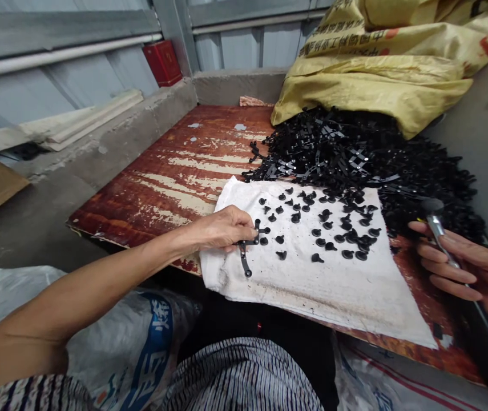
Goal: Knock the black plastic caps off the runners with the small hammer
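Observation:
My left hand [229, 225] pinches a black jointed linkage [245, 260] at the left part of a white cloth [346, 297]. The linkage's arms stick out past my fingertips, one pointing down towards me. Small black round knobs with stems [295, 217] lie scattered on the cloth, several close to the linkage. Off the cloth's right edge, my right hand [462, 268] is closed around a hammer-like tool [437, 225]. It has a shiny metal shaft, a dark rounded head and a black handle. The tool's head is raised, apart from the knobs.
A large heap of black linkages [333, 148] lies behind the cloth, spilling from a yellow woven sack [367, 80]. The worn red-brown tabletop [141, 188] meets a concrete ledge [149, 120]. A red box [162, 63] stands in the corner. Plastic sacks [115, 337] flank my lap.

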